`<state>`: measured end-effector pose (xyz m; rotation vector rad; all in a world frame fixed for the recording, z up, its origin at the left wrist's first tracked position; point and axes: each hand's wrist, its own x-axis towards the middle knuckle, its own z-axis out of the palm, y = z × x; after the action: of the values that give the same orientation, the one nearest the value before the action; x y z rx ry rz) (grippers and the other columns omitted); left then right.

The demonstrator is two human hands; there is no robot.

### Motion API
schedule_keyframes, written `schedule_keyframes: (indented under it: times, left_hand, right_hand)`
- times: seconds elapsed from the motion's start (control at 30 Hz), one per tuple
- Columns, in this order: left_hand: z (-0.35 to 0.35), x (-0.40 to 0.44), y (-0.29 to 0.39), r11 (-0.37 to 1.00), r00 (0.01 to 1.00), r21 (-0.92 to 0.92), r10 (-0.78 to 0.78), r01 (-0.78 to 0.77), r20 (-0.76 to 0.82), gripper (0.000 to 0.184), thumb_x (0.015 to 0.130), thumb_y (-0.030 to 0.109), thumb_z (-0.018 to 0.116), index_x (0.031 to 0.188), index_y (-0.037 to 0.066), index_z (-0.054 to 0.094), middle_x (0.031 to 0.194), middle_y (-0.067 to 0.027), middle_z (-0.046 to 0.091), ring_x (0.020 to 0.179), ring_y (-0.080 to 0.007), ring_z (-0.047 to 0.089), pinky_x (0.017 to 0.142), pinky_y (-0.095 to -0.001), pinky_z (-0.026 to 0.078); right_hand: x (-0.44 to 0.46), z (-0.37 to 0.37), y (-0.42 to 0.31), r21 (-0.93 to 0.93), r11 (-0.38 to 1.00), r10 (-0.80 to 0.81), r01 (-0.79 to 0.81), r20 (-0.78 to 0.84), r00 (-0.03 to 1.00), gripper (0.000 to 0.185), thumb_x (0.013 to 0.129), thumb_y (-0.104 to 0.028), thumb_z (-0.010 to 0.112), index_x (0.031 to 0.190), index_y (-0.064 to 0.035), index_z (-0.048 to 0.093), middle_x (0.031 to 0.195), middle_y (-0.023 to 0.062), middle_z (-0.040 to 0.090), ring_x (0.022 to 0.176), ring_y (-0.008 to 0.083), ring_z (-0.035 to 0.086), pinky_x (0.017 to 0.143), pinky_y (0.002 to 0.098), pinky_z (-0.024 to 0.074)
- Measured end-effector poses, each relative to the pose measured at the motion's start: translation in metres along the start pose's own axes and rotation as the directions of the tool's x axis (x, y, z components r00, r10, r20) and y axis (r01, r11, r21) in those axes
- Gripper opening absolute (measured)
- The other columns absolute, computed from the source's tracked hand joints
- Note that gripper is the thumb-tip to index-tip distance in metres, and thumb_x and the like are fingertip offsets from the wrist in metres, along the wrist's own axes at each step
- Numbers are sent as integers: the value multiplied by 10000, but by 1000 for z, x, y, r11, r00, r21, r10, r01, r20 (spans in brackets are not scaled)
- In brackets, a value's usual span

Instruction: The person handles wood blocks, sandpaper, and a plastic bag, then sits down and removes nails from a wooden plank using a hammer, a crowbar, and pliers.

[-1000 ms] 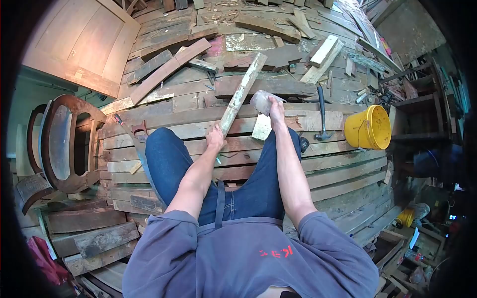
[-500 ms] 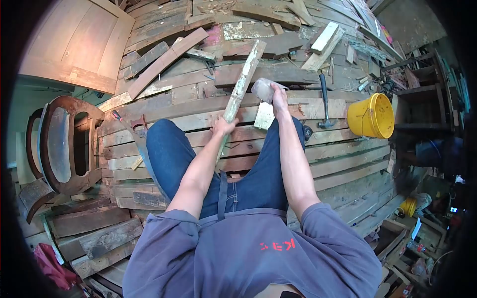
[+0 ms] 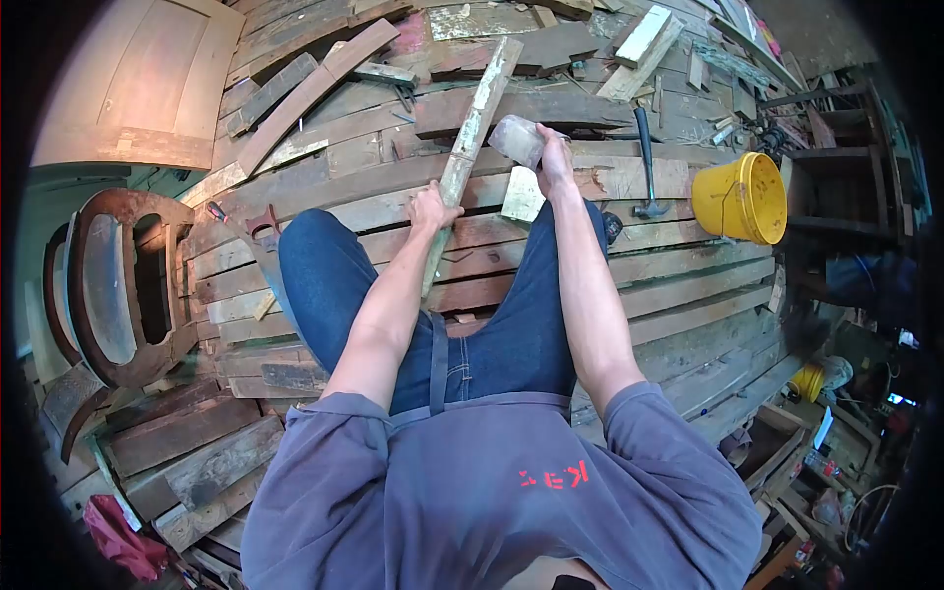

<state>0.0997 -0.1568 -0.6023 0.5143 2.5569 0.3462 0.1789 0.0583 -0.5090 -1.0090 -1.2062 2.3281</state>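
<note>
My left hand (image 3: 434,207) is closed round the lower part of a long wooden strip (image 3: 472,128) with flaking pale paint. The strip slants away from me, its lower end between my thighs. My right hand (image 3: 555,160) grips a pale, rounded block-shaped thing (image 3: 516,141), which it holds just right of the strip and apart from it. Whether this block has a handle is hidden by my fingers. Nearer to me, a short white-painted wood piece (image 3: 522,194) lies beside my right knee. A claw hammer (image 3: 646,167) rests on the boards further right.
A yellow bucket (image 3: 737,200) stands at the right. Left of my leg lies a handsaw (image 3: 246,236), near a curved wooden chair (image 3: 133,280). Loose planks (image 3: 315,98) are scattered ahead, and a panelled wooden door (image 3: 138,84) is at upper left.
The view has shifted, so most things sit higher in it. The pale block in my right hand has turned slightly. My left hand keeps its hold on the strip.
</note>
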Motion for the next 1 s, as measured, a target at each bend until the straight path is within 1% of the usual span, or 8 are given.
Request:
schedule_keyframes:
  times: [0.23, 0.27, 0.37, 0.53, 0.67, 0.8, 0.9, 1.0]
  left_hand:
    - [4, 17, -17, 919, 970, -374, 190, -121, 151, 728, 559, 425, 792, 1132, 19, 597, 1036, -162, 657, 964, -272, 629, 877, -367, 479]
    - [40, 41, -32, 788, 940, -584, 319, -193, 120, 635, 599, 354, 784, 1109, 13, 618, 1022, -134, 667, 946, -229, 628, 865, -351, 480]
    - [32, 41, -27, 728, 877, -678, 386, -99, 287, 498, 693, 260, 724, 1135, 64, 608, 1008, -82, 656, 945, -201, 611, 865, -362, 470]
    - [-5, 2, 0, 751, 878, -630, 147, 200, 455, 555, 718, 340, 595, 1191, 55, 549, 1114, -130, 580, 1051, -227, 532, 887, -399, 430]
    - [65, 58, -45, 696, 830, -663, 175, 276, 529, 619, 730, 384, 601, 1242, 48, 515, 1193, -143, 548, 1088, -271, 518, 962, -442, 363]
    - [28, 25, -21, 769, 878, -626, 204, 131, 434, 745, 743, 511, 639, 1298, 40, 478, 1195, -152, 569, 1174, -264, 493, 982, -414, 367]
    - [34, 32, -22, 823, 895, -568, 249, 5, 370, 797, 704, 497, 692, 1306, 29, 461, 1141, -177, 599, 1096, -274, 557, 941, -377, 418]
    - [37, 35, -16, 946, 966, -299, 185, -125, 182, 705, 650, 476, 743, 1137, -7, 582, 1088, -236, 618, 1021, -317, 603, 901, -381, 461]
  right_hand:
    - [-1, 10, -3, 18, 999, -39, 39, 6, 999, 334, 918, -277, 472, 1098, -1, 526, 1016, 132, 604, 862, 253, 625, 664, 407, 540]
    - [-2, 14, -5, 18, 999, -40, 40, 2, 999, 332, 918, -276, 472, 1097, -1, 526, 1016, 134, 603, 861, 256, 625, 661, 412, 541]
    - [13, 5, 9, 99, 994, -47, 41, 58, 997, 334, 928, -273, 454, 1091, 11, 519, 1015, 148, 600, 860, 278, 626, 627, 441, 543]
    - [-3, 12, -7, 102, 995, -6, -3, 87, 996, 348, 942, -262, 426, 1126, 27, 489, 1005, 164, 600, 842, 301, 629, 609, 455, 544]
    - [0, 8, -7, 77, 997, -10, 3, 101, 995, 358, 949, -266, 402, 1135, 29, 480, 1020, 172, 594, 854, 305, 628, 616, 458, 551]
    - [1, 10, -7, 104, 994, -24, 19, 53, 998, 344, 945, -258, 411, 1096, 36, 507, 968, 156, 602, 794, 264, 636, 544, 417, 552]
    - [1, 12, -8, 118, 993, -40, 30, 86, 995, 328, 938, -247, 421, 1079, 34, 515, 964, 156, 600, 780, 260, 636, 516, 410, 544]
    - [-4, 10, -15, 68, 990, -121, 123, -32, 992, 358, 938, -247, 412, 1145, 34, 493, 1051, 154, 595, 934, 261, 612, 749, 406, 539]
